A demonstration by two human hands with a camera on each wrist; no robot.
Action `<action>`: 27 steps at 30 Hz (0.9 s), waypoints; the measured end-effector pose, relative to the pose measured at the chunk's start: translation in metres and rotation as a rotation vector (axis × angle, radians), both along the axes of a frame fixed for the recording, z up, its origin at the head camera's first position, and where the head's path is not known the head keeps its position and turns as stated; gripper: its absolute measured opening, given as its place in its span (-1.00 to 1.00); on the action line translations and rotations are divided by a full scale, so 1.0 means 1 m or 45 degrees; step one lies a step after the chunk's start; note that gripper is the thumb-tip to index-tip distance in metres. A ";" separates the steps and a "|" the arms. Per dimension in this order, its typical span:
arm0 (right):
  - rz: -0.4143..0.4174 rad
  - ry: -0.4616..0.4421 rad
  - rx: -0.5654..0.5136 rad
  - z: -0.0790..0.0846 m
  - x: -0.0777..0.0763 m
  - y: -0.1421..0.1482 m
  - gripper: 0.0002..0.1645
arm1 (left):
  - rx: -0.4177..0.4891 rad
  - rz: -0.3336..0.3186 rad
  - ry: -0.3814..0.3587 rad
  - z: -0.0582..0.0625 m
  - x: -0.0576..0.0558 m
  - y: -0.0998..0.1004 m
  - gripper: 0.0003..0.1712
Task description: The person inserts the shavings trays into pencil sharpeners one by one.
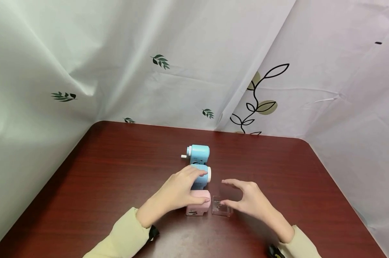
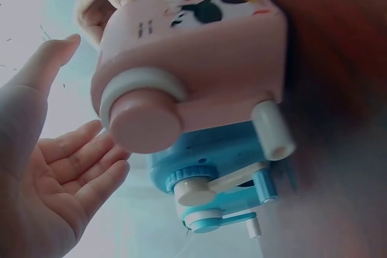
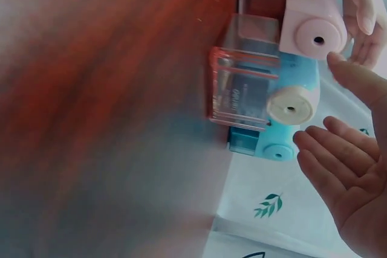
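Three crank pencil sharpeners stand in a row in the head view: a pink pencil sharpener (image 1: 194,210) nearest, a blue pencil sharpener (image 1: 198,183) behind it and a light-blue pencil sharpener (image 1: 201,152) farthest. My left hand (image 1: 175,188) hovers around the left side of the pink and blue ones, thumb and fingers spread. To the right, my right hand (image 1: 250,199) is held with fingers parted, gripping nothing. Near its thumb lies a clear shavings drawer (image 3: 242,98), out on the table beside the pink sharpener, whose drawer slot (image 3: 261,5) gapes. Whether any fingertip touches a sharpener cannot be told.
Everything stands on a dark red-brown wooden table (image 1: 123,161) with rounded corners. A white curtain (image 1: 133,53) with leaf prints hangs behind the table and along its sides. The pink sharpener's white crank handle (image 2: 273,131) sticks out on its left side.
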State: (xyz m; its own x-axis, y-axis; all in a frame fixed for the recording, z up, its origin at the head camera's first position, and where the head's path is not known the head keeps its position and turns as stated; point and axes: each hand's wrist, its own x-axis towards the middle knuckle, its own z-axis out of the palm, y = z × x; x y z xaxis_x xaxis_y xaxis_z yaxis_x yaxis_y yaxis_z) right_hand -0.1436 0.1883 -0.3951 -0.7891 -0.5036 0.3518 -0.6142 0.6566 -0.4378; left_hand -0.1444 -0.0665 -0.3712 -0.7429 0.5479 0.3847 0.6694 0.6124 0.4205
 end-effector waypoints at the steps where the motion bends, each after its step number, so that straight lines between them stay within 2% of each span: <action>1: 0.009 -0.008 0.005 -0.001 0.002 0.001 -0.35 | -0.008 -0.008 0.012 -0.001 0.001 0.000 -0.26; 6: 0.026 -0.058 0.062 -0.005 0.010 0.004 -0.30 | -0.038 -0.010 0.026 -0.007 0.007 -0.001 -0.28; 10: 0.062 -0.044 0.091 -0.009 0.015 0.006 -0.27 | -0.052 -0.009 0.018 -0.010 0.008 -0.001 -0.29; 16: 0.062 -0.039 0.122 -0.015 0.017 0.010 -0.20 | -0.061 -0.021 0.028 -0.015 0.012 -0.001 -0.25; 27: 0.055 -0.088 0.176 -0.020 0.020 0.017 -0.12 | -0.147 -0.012 -0.027 -0.024 0.017 -0.001 -0.22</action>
